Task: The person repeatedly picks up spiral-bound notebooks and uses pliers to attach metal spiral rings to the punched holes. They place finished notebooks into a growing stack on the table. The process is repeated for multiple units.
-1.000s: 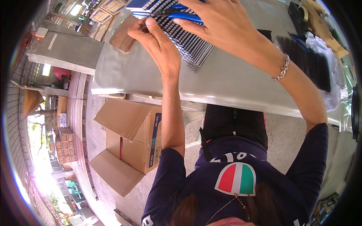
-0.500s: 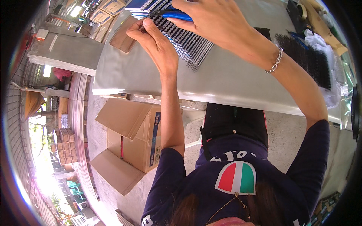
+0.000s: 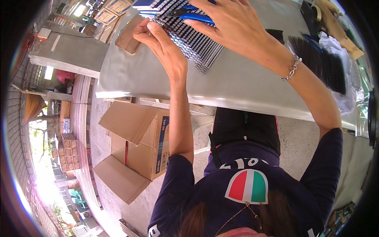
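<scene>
My right hand [image 3: 233, 23] grips pliers [image 3: 197, 18] with blue handles. The dark jaws point left, over a dark mesh [image 3: 193, 39] with a fine open grid. Blue and white show through and beside the mesh at its upper left, on the table. Just left of it, my left hand [image 3: 164, 41] is closed, thumb against the curled fingers at the mesh's left edge. What those fingers pinch, if anything, is too small to make out. A flat brown wooden block [image 3: 129, 35] lies on the table beyond my left fingers.
The grey-covered table [image 3: 244, 89] has its front edge near my waist. At its right lie another black mesh [image 3: 318, 61], clear plastic wrap [image 3: 347, 98] and a tape roll [image 3: 317, 12]. An open cardboard box [image 3: 138, 138] stands on the floor at left, below a concrete ledge [image 3: 67, 51].
My right hand and the pliers have shifted slightly right and down, with the jaws drawing away from my left fingertips. My left hand stays nearly in place.
</scene>
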